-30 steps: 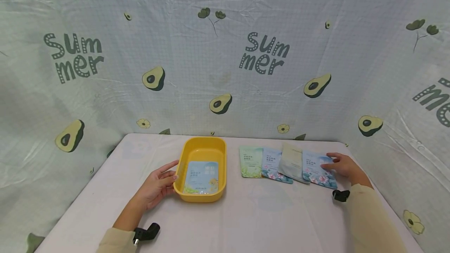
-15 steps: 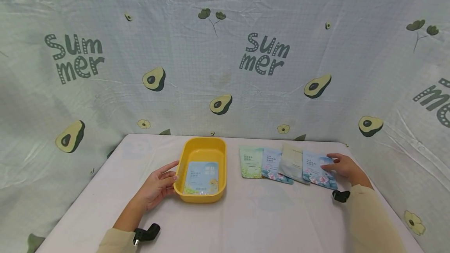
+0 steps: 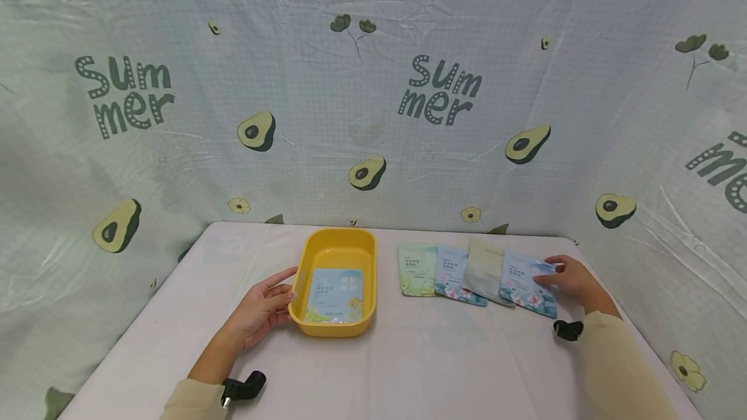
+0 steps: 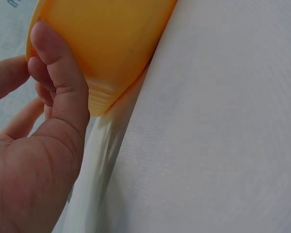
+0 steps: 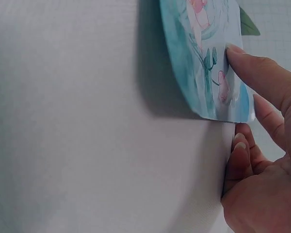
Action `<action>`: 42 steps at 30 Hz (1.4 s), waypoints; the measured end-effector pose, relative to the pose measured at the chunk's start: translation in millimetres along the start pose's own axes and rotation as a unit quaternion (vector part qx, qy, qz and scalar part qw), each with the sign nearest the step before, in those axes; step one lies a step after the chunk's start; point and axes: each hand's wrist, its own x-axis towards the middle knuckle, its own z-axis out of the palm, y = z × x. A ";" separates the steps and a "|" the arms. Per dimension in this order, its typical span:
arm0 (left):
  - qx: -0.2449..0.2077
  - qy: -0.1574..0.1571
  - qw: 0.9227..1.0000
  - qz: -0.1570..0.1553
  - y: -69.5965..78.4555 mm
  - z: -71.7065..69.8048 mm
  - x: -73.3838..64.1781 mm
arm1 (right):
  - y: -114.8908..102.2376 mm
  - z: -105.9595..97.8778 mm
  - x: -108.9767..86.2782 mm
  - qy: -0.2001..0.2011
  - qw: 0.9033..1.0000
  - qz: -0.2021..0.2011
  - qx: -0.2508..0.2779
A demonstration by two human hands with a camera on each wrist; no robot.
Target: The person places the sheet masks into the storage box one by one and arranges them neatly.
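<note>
My left hand (image 3: 259, 311) holds the left wall of a yellow plastic tray (image 3: 372, 251), thumb on the rim (image 4: 58, 53) side facing me. In the tray lies a pale blue sachet (image 3: 334, 293) with printed lettering. At the right, my right hand (image 3: 574, 280) pinches the edge of a blue floral sachet (image 3: 528, 284). The right wrist view shows the thumb (image 5: 262, 73) on the sachet's printed face (image 5: 208, 73), and its near edge stands off the cloth. Other fingers are partly hidden behind it.
Left of the held sachet lie a grey-beige sachet (image 3: 483, 271), another blue floral sachet (image 3: 452, 271) and a green sachet (image 3: 417, 269), partly overlapping. A white cloth covers the table (image 3: 408, 368). A printed curtain (image 3: 315, 115) hangs behind and at the sides.
The right hand's blue floral sachet has shifted slightly left and towards me, its near edge raised. The left hand and tray have stayed in place.
</note>
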 end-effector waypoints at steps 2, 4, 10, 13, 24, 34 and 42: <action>0.001 0.000 1.000 0.000 0.6 0.1 0.2 | 0.3 0.0 -1.0 0.003 1.000 -0.003 0.001; 0.002 0.000 1.000 0.001 1.1 0.1 0.6 | 0.8 0.2 -1.8 0.007 1.000 -0.005 -0.001; -0.001 -0.002 1.000 0.001 1.4 0.6 1.7 | 2.3 1.2 -4.4 0.016 1.000 -0.012 -0.012; -0.003 -0.001 1.000 -0.001 0.9 0.9 1.7 | 4.1 1.5 -5.9 0.014 1.000 -0.016 -0.012; 0.008 0.011 1.000 -0.004 1.8 2.0 -1.3 | 4.3 5.9 -10.8 0.023 0.999 -0.023 0.009; 0.010 0.013 1.000 -0.004 3.0 1.7 -1.7 | 7.5 5.7 -17.9 0.025 0.998 -0.049 0.024; 0.003 0.006 1.000 -0.004 2.4 1.8 -1.9 | 12.9 9.6 -29.2 0.028 0.997 -0.046 0.060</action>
